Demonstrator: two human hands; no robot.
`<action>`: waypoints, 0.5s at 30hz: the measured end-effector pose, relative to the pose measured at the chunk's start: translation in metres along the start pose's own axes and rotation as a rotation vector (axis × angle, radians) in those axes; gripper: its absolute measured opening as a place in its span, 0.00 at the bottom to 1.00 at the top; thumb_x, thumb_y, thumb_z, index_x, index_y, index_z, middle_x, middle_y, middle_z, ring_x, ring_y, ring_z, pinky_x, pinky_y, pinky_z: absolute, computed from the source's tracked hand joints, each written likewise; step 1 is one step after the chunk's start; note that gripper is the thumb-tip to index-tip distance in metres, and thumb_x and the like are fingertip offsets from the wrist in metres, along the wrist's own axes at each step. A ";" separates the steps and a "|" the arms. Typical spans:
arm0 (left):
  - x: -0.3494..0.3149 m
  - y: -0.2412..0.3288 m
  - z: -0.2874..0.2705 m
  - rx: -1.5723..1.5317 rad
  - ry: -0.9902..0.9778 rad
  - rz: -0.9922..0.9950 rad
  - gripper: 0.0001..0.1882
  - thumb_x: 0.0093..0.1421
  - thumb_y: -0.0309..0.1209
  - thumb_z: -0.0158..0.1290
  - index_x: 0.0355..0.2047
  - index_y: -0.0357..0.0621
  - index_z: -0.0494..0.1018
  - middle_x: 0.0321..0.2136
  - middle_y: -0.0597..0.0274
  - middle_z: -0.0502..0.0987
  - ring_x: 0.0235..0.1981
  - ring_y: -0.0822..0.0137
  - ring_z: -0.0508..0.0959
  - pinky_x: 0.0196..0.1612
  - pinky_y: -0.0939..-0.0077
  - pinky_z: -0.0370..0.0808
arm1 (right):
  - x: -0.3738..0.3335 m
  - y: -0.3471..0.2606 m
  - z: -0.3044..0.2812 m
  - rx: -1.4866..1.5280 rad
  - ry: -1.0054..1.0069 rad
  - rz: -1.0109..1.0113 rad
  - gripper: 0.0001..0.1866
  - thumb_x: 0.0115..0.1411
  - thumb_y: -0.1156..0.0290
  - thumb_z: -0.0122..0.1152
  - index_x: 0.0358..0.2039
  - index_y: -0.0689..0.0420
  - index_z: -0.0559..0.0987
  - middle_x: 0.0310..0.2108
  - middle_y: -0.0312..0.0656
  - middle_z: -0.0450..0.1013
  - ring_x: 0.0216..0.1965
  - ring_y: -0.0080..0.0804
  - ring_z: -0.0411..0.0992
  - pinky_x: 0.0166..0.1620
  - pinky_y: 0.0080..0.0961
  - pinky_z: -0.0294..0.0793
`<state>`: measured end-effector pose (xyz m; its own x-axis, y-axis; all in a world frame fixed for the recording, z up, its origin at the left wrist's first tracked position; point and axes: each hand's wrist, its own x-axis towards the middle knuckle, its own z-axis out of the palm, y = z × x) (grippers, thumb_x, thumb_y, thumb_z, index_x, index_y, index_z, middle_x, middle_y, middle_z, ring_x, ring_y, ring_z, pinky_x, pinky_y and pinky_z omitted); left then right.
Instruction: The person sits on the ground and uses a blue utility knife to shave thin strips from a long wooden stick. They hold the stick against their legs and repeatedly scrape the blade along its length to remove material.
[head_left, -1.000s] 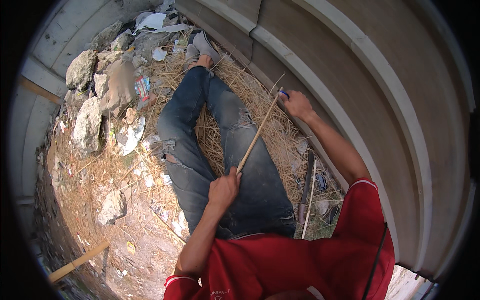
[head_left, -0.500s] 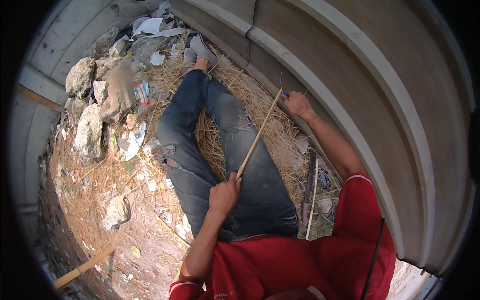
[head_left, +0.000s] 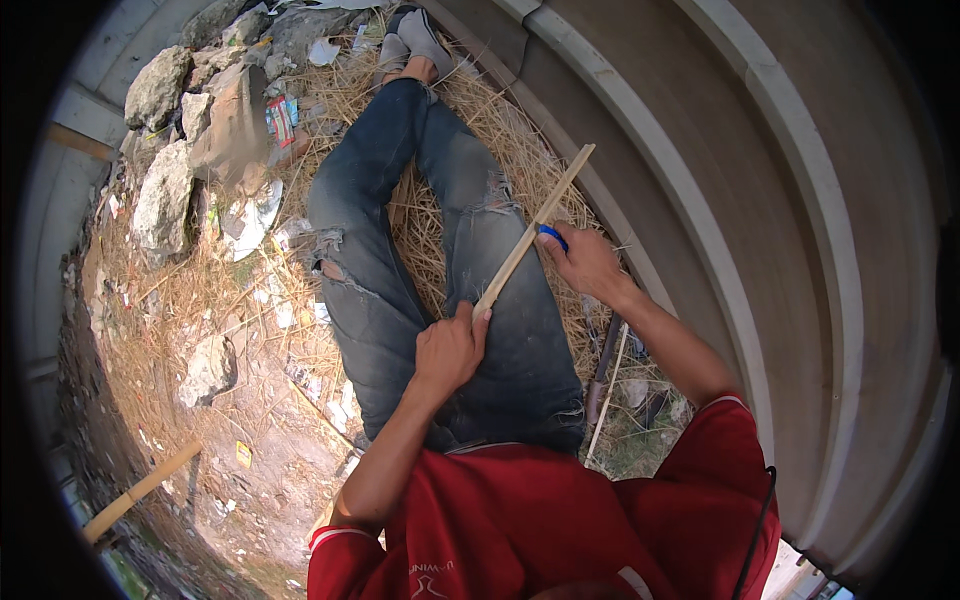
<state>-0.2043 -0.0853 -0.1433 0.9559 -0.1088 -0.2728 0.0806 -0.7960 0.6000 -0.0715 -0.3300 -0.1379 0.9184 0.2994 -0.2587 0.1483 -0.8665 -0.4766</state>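
Note:
A pale wooden strip, perhaps split bamboo, slants across my right thigh. My left hand is closed around its near end, thumb along the strip. My right hand grips a small blue-handled tool against the strip, about midway along. Most of the tool is hidden by the fingers, and its blade or edge cannot be made out. The strip's far end sticks out past that hand, toward the corrugated wall.
A corrugated wall curves close along my right. Straw and shavings lie around my outstretched legs. Rocks and litter are on the left. Beside my right hip lie a dark rod and a thin pale stick.
My right hand with the blue tool has come back from the strip's far end to about its middle. The strip now shows a broader face. The whole view has shifted slightly.

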 end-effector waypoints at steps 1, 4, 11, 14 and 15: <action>0.001 0.001 0.002 0.003 -0.001 0.000 0.19 0.74 0.44 0.46 0.38 0.38 0.70 0.23 0.37 0.80 0.28 0.34 0.82 0.35 0.40 0.77 | -0.015 -0.008 0.011 0.001 -0.036 -0.057 0.27 0.73 0.48 0.50 0.40 0.62 0.81 0.26 0.59 0.77 0.33 0.64 0.77 0.39 0.56 0.74; 0.004 0.000 0.003 0.030 0.010 -0.015 0.20 0.74 0.45 0.46 0.37 0.38 0.69 0.22 0.36 0.79 0.28 0.34 0.81 0.35 0.40 0.77 | -0.022 -0.011 0.032 0.030 -0.038 -0.154 0.26 0.73 0.49 0.51 0.37 0.62 0.80 0.25 0.59 0.76 0.33 0.65 0.76 0.39 0.55 0.73; -0.003 -0.004 0.004 0.143 0.067 -0.008 0.21 0.73 0.47 0.47 0.35 0.39 0.71 0.19 0.40 0.80 0.25 0.39 0.83 0.31 0.45 0.80 | 0.036 0.017 -0.015 -0.007 -0.052 -0.038 0.25 0.73 0.48 0.51 0.50 0.56 0.83 0.31 0.57 0.80 0.39 0.61 0.79 0.44 0.52 0.77; 0.000 -0.005 0.005 0.125 0.073 0.002 0.21 0.73 0.47 0.48 0.35 0.40 0.71 0.20 0.39 0.80 0.25 0.38 0.83 0.31 0.44 0.79 | -0.005 -0.017 0.011 -0.005 -0.180 -0.161 0.26 0.72 0.46 0.52 0.50 0.55 0.83 0.30 0.56 0.80 0.38 0.60 0.79 0.44 0.52 0.77; -0.001 -0.006 0.006 0.120 0.069 0.003 0.21 0.73 0.47 0.48 0.36 0.40 0.71 0.20 0.39 0.80 0.25 0.38 0.83 0.31 0.43 0.79 | -0.010 -0.017 0.014 -0.032 -0.182 -0.186 0.26 0.71 0.45 0.52 0.50 0.55 0.83 0.30 0.55 0.80 0.37 0.60 0.79 0.44 0.52 0.77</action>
<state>-0.2071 -0.0840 -0.1512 0.9736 -0.0734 -0.2160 0.0471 -0.8618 0.5051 -0.0881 -0.3126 -0.1386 0.7939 0.5187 -0.3173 0.3220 -0.8013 -0.5042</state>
